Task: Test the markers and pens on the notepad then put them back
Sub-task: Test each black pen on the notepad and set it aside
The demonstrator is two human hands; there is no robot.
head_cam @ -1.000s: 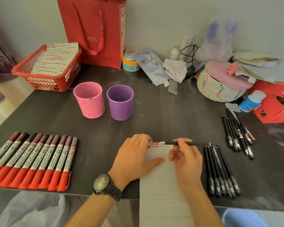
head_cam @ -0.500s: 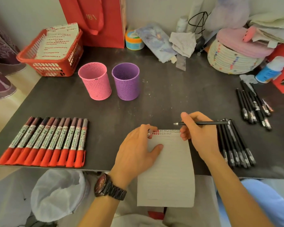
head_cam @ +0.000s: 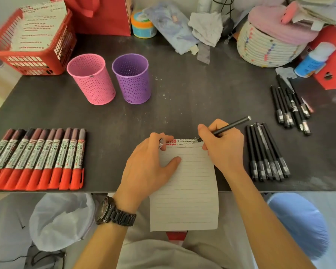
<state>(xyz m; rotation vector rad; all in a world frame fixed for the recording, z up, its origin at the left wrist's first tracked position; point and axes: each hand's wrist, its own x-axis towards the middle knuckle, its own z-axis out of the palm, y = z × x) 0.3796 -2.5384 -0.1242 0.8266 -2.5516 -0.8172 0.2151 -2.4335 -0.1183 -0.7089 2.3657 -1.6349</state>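
A lined notepad (head_cam: 184, 191) lies at the table's front edge and hangs over it, with red and black test marks along its top line. My left hand (head_cam: 149, 167) rests on the pad's left side, thumb flat on the paper, and its fingers pinch a small pen cap (head_cam: 162, 143). My right hand (head_cam: 224, 148) grips an uncapped black pen (head_cam: 228, 127), whose tip touches the top line at the right. Several red-capped markers (head_cam: 37, 158) lie in a row at the left. Two groups of black pens lie at the right, one near (head_cam: 266, 152) and one farther back (head_cam: 291, 107).
A pink mesh cup (head_cam: 91, 78) and a purple mesh cup (head_cam: 131, 78) stand behind the pad. A red basket (head_cam: 31, 55) with papers sits at back left. At back right are a woven basket (head_cam: 268, 49) and a glue bottle (head_cam: 312, 59).
My right hand has swung the pen from lying level above the pad to slanting down, and its tip now touches the top line. The left hand stays on the pad.
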